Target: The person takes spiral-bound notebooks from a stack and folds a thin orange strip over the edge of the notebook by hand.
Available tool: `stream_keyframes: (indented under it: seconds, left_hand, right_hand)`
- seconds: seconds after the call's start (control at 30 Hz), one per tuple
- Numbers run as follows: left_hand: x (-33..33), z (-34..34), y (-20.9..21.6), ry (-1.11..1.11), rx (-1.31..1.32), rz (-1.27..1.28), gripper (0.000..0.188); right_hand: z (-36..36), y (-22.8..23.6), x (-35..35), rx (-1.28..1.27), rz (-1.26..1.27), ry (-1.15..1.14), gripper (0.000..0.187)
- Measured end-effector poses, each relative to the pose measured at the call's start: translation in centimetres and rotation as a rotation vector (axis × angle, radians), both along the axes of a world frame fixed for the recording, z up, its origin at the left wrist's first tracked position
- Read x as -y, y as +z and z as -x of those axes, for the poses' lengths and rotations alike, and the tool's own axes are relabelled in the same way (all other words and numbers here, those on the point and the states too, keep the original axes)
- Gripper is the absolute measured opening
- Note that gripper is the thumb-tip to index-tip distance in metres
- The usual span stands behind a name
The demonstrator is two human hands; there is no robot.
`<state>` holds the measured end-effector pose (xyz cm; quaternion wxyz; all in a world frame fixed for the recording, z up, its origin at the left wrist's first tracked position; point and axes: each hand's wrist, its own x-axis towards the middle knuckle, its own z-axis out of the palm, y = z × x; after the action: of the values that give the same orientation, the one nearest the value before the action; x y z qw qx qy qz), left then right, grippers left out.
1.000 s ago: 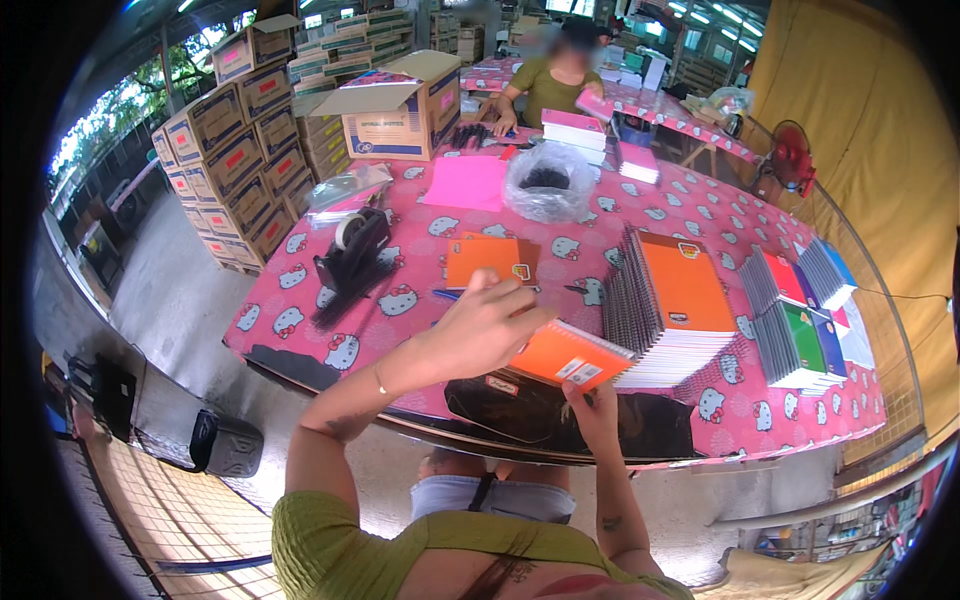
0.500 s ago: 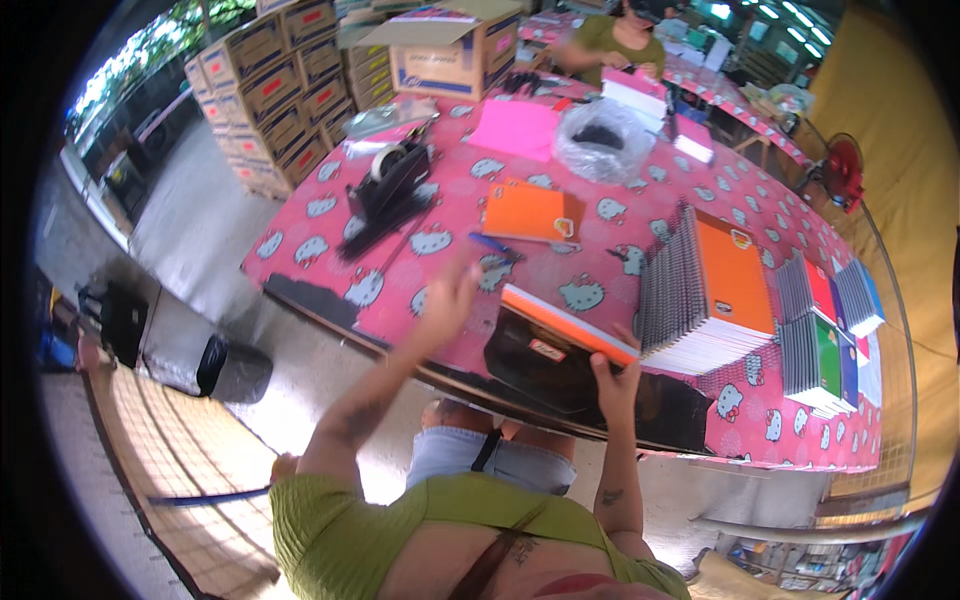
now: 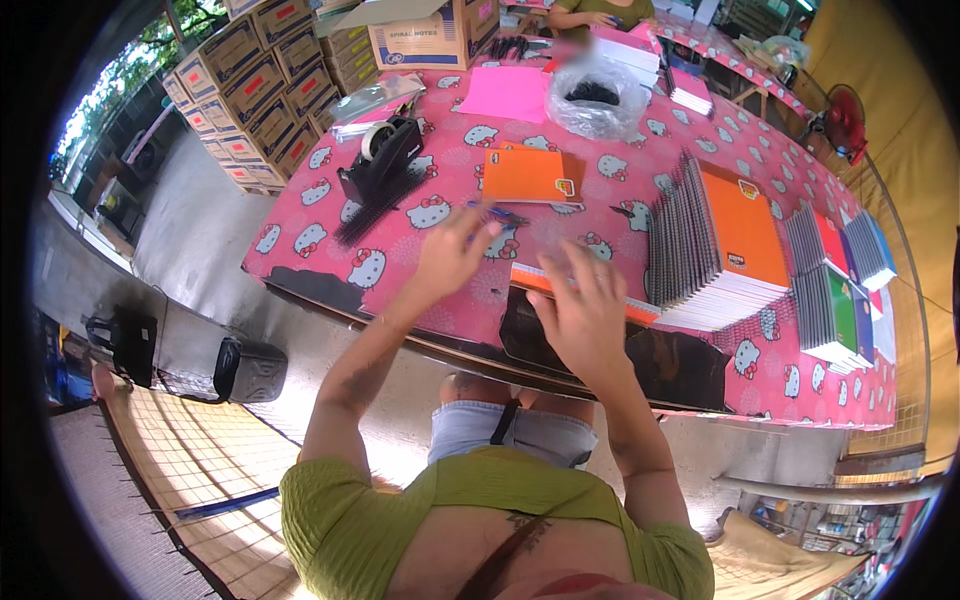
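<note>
My left hand (image 3: 455, 250) hovers over the pink table cover, thumb and fingers apart and slightly blurred. Its fingertips come up to a small blue-handled tool (image 3: 512, 218), partly hidden, that looks like pliers. To the right, my right hand (image 3: 585, 310) is spread over an orange notebook (image 3: 528, 278), hiding its middle. That notebook rests by the black patch (image 3: 680, 375) at the table's near edge. Close to my right hand, a tall stack of orange spiral notebooks (image 3: 740, 225) stands on the table. Another orange notebook (image 3: 525, 177) lies flat beyond the tool.
A black tape dispenser (image 3: 385, 155) stands at the left beside dark wire spirals (image 3: 375, 205). Green, red and blue notebooks (image 3: 835, 310) are stacked far right. Behind are a pink sheet (image 3: 505, 95), a plastic bag (image 3: 598, 100), cartons (image 3: 260, 90) and a co-worker (image 3: 600, 12).
My right hand has let go of the notebook's right end and moved left and up over it, fingers spread. The notebook now lies lower. My left hand has moved up to the blue-handled tool.
</note>
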<state>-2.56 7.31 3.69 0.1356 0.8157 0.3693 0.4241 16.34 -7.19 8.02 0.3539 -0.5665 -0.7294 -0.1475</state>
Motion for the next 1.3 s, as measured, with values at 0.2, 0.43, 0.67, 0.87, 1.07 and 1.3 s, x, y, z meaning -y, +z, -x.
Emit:
stream_keyframes:
  seconds: [0.2, 0.43, 0.67, 0.87, 1.07, 1.3]
  left_hand:
    - [6.1, 0.7, 0.7, -0.176, 0.124, 0.179, 0.029]
    - [5.9, -0.3, -0.7, -0.170, 0.332, 0.211, 0.017]
    - [5.6, 0.0, 0.9, -0.069, 0.091, 0.344, 0.013]
    - [4.2, -0.5, 1.6, -0.139, 0.087, 0.078, 0.021]
    - [3.7, 0.3, 2.1, -0.149, -0.104, 0.207, 0.019]
    - [3.1, 0.4, 3.0, -0.362, -0.172, 0.186, 0.022]
  right_hand:
    - [0.0, -2.8, -3.6, -0.100, 0.020, 0.079, 0.012]
    - [0.2, -2.7, -3.6, -0.125, 0.023, 0.088, 0.013]
    - [0.2, -2.9, -3.7, -0.119, 0.025, 0.082, 0.015]
    - [0.1, -2.5, -3.4, -0.094, 0.020, 0.062, 0.014]
    - [0.5, -2.6, -3.1, -0.113, 0.015, 0.094, 0.012]
    - [0.0, -2.9, -3.3, -0.131, 0.003, 0.110, 0.012]
